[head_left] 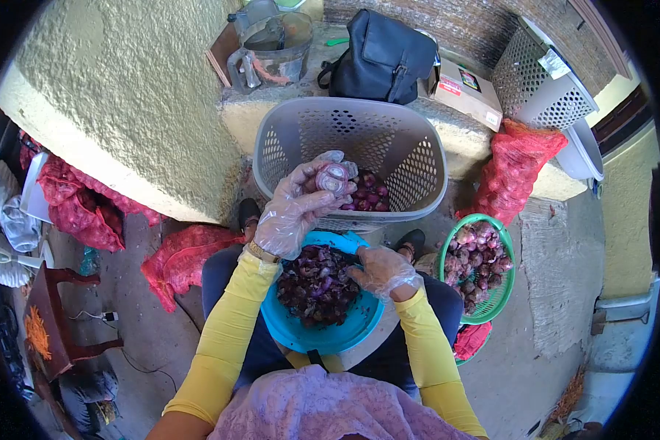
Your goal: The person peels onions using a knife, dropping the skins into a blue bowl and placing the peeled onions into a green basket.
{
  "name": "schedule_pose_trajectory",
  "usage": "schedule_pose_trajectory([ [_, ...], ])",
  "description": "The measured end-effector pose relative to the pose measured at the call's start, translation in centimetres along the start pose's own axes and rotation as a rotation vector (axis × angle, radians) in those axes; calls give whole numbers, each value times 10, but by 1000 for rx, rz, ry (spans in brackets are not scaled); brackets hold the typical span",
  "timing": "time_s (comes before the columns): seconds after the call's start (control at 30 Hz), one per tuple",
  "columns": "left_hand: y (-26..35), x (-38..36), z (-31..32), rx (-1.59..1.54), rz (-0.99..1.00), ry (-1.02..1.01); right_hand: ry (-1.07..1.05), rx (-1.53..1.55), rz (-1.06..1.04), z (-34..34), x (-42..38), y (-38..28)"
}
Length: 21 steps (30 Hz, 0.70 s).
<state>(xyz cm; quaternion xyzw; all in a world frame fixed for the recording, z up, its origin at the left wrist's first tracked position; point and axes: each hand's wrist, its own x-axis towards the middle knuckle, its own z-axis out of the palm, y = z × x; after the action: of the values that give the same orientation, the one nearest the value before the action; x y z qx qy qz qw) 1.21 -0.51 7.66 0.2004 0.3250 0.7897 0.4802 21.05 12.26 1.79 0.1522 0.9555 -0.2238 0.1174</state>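
Observation:
My left hand (293, 205), in a clear plastic glove, holds up an onion (333, 178) with a pale, ringed face, above the near rim of a grey perforated basket (433, 147). Red onions (370, 192) lie at the basket's bottom. My right hand (385, 270), also gloved, is at the right rim of a blue basin (323, 342), its fingers bent around something blue that is partly hidden. Dark onion skins and pieces (317, 286) fill the basin between my knees.
A green basket (507, 293) of onions stands at the right, with a red net sack (512, 165) behind it. More red sacks (191, 257) lie at the left. On the ledge are a black bag (389, 55), a cardboard box (466, 92) and a clear jug (282, 55).

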Motion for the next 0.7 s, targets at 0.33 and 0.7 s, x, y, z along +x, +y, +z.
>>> schedule_pose_trajectory([
  [0.33,2,-2,3,98,-27,55,-8,-4,20,-2,-1,-2],
  [0.7,-13,2,-3,787,411,112,-50,-1,42,-2,1,-2],
])
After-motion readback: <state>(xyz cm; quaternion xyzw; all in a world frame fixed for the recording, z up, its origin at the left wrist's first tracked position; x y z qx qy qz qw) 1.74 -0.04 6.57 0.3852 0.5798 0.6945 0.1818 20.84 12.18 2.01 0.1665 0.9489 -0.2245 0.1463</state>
